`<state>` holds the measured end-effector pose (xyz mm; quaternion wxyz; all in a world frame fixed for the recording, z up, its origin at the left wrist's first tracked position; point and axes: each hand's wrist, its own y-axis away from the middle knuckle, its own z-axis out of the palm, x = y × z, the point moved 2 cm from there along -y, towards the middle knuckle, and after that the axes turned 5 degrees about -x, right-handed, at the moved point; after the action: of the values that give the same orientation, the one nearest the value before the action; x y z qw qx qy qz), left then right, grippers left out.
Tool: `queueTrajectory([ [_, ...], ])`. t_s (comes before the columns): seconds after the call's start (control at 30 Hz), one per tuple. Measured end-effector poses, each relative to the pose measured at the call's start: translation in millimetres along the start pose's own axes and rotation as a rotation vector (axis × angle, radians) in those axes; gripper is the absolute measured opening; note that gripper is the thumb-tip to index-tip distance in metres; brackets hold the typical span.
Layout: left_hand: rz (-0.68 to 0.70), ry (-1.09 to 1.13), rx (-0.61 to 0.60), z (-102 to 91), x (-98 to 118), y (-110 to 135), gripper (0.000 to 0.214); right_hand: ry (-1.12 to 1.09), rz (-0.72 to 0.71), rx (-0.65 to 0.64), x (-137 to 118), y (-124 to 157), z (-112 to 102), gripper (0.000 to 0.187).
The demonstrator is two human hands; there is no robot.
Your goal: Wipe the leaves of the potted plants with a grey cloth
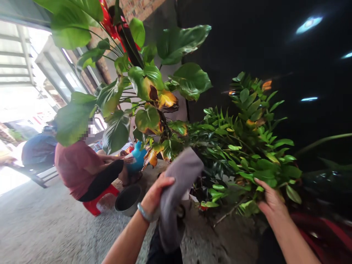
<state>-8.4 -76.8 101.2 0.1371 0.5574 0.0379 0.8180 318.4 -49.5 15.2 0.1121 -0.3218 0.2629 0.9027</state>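
A crumpled grey cloth (176, 198) is gripped in my left hand (155, 192), thumb on top, and hangs down below it. A pale bangle circles that wrist. My right hand (272, 203) is at the lower right side of a bushy green potted plant (242, 146), thumb and forefinger apart among the leaves. The forefinger's tip meets a glossy leaf; the other fingers are partly hidden. Above my left hand stands a tall broad-leaved plant (145, 84), several of its lower leaves yellowed and browned, with red ribbon round its upper stem.
A person in a pink shirt (75, 165) sits on a red stool (100, 200) to the left, by a dark basin (129, 200). Another person in blue (38, 150) is farther back. A dark shiny surface (247, 44) rises behind the plants. Grey concrete floor (68, 231) lies below.
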Motion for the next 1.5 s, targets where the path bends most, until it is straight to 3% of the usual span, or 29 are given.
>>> queueTrajectory([
  [0.1, 0.093, 0.155, 0.248, 8.5, 34, -31, 0.017, -0.009, -0.006, -0.016, 5, -5, 0, 0.027],
  [0.17, 0.056, 0.193, 0.31, 16.5, 29, -47, 0.013, -0.023, 0.006, -0.004, 7, -6, 0, 0.026],
  [0.23, -0.08, 0.125, 0.275, 21.8, 2, -50, 0.017, -0.035, 0.015, 0.004, 8, -5, 0, 0.026],
  [0.33, -0.27, -0.032, 0.125, 21.8, -49, -28, 0.029, -0.039, 0.008, 0.001, 5, -3, 0, 0.028],
  [0.43, -0.312, -0.089, -0.05, 21.7, -63, 0, 0.04, -0.022, -0.002, 0.015, 2, -1, -3, 0.028],
  [0.53, -0.18, -0.067, -0.093, 29.2, -24, 4, 0.045, -0.007, -0.003, -0.014, 3, -3, -4, 0.027],
  [0.63, 0.038, 0.05, 0.031, 41.7, 27, -21, 0.038, -0.014, 0.0, -0.056, 6, -5, -2, 0.023],
  [0.7, 0.108, 0.109, 0.109, 49.9, 41, -43, 0.026, -0.02, 0.019, -0.047, 9, -6, -1, 0.021],
  [0.77, 0.078, 0.07, 0.136, 55.0, 31, -60, 0.022, -0.027, 0.021, -0.031, 10, -7, 0, 0.022],
  [0.83, -0.031, -0.066, 0.085, 55.4, 4, -65, 0.026, -0.029, 0.011, -0.011, 11, -8, -1, 0.025],
  [0.93, -0.224, -0.292, -0.122, 51.3, -37, -49, 0.037, -0.023, 0.027, 0.022, 12, -11, -5, 0.026],
  [1.03, -0.315, -0.366, -0.305, 55.5, -40, -30, 0.044, -0.019, 0.029, -0.004, 11, -13, -9, 0.026],
  [1.1, -0.224, -0.343, -0.336, 66.4, -17, -29, 0.045, -0.017, 0.024, -0.043, 11, -15, -10, 0.026],
  [1.17, -0.015, -0.286, -0.283, 79.7, 13, -40, 0.046, -0.016, 0.028, -0.052, 12, -16, -11, 0.024],
  [1.23, 0.18, -0.209, -0.159, 89.5, 34, -58, 0.044, -0.022, 0.029, -0.036, 13, -17, -11, 0.023],
  [1.3, 0.261, -0.187, -0.021, 92.7, 36, -72, 0.04, -0.027, 0.022, -0.027, 15, -18, -10, 0.024],
  [1.37, 0.184, -0.275, 0.005, 90.8, 17, -77, 0.034, -0.028, 0.013, -0.02, 16, -19, -9, 0.025],
  [1.4, 0.102, -0.348, -0.041, 88.7, 3, -75, 0.031, -0.026, 0.01, -0.017, 16, -20, -10, 0.025],
  [1.5, -0.215, -0.49, -0.298, 81.1, -35, -52, 0.031, -0.016, 0.01, -0.016, 15, -20, -12, 0.025],
])
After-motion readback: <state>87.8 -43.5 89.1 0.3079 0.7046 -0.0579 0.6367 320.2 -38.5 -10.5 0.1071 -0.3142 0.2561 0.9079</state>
